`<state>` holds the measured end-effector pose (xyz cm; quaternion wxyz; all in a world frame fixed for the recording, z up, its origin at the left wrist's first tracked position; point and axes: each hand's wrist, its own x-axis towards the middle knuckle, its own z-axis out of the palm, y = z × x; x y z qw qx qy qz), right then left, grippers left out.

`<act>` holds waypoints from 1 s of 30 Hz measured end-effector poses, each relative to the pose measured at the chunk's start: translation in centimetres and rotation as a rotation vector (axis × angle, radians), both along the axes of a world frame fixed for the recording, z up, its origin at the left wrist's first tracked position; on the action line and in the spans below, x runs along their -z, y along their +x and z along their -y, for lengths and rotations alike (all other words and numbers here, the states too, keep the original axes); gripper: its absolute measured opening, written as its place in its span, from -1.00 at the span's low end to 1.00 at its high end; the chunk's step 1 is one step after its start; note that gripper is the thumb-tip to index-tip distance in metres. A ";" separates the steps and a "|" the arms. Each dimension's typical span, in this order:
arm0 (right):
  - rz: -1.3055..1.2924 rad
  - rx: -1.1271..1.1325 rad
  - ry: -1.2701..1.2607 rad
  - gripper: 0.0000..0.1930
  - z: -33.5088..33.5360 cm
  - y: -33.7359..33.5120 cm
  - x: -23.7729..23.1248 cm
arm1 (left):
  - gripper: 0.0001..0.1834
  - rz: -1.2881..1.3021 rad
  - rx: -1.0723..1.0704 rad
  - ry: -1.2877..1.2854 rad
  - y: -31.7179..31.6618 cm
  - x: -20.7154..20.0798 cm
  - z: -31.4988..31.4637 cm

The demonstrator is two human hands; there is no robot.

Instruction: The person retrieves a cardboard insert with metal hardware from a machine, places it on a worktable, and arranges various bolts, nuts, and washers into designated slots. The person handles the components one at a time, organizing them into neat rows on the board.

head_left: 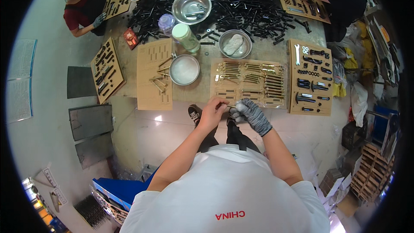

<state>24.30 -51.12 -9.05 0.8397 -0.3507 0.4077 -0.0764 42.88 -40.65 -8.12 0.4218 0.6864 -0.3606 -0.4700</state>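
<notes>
My bare left hand (211, 112) pinches one end of a thin gold-coloured bolt (231, 106) near the table's front edge. The fingers of my right hand (255, 117), in a grey knitted glove, close around its other end. Just beyond them lies a cardboard display board (214, 87) with rows of gold bolts (252, 78) under clear film. To the left is a second cardboard board (146, 67) with several loose gold bolts (159, 85). A shallow metal bowl (184, 70) stands at that board's right edge.
A metal bowl with a white cloth-like lump (233, 45), a larger metal bowl (192, 7) and a green-lidded bottle (184, 36) stand farther back. Black bolts (233, 6) cover the far table. Boards of black hardware (310, 77) flank both sides. Two people work across the table.
</notes>
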 end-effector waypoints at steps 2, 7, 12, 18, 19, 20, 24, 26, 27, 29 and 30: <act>-0.054 -0.192 0.018 -0.56 1.4 -0.4 -0.6 | -0.83 0.108 0.081 -0.178 0.9 -1.1 0.1; -0.028 -0.349 -0.278 -0.52 0.9 -0.2 0.1 | -0.81 -0.045 0.099 0.004 1.3 -2.7 0.4; -0.156 -0.353 -0.246 -0.71 0.1 0.0 1.8 | -0.79 -0.162 0.098 0.056 0.3 -1.5 0.5; -0.282 -0.475 -1.205 -0.65 -0.5 -1.5 3.5 | -0.64 -0.143 -0.145 0.427 -1.1 1.8 1.2; -0.417 -0.492 -1.195 -0.66 -0.6 -1.6 4.1 | -0.64 -0.175 -0.179 0.436 -1.0 2.2 1.1; -0.492 -0.475 -1.216 -0.67 -0.4 -1.7 4.8 | -0.64 -0.243 -0.214 0.465 -0.7 2.6 1.0; -0.752 -0.519 -1.574 -0.73 4.5 -1.7 7.9 | -0.70 -0.524 -0.331 0.396 -0.5 3.6 0.6; -0.788 -0.569 -1.589 -0.75 6.0 -1.4 8.4 | -0.68 -0.587 -0.326 0.363 -0.6 3.7 0.6; -0.799 -0.649 -1.525 -0.74 6.3 -1.1 8.2 | -0.66 -0.610 -0.329 0.364 -0.7 3.7 0.7; -0.695 -0.639 -1.362 -0.75 5.6 -0.5 7.3 | -0.64 -0.522 -0.290 0.290 -0.9 3.5 1.0; -0.582 -0.555 -1.269 -0.75 4.3 -0.4 6.5 | -0.63 -0.473 -0.283 0.253 -1.1 3.3 1.2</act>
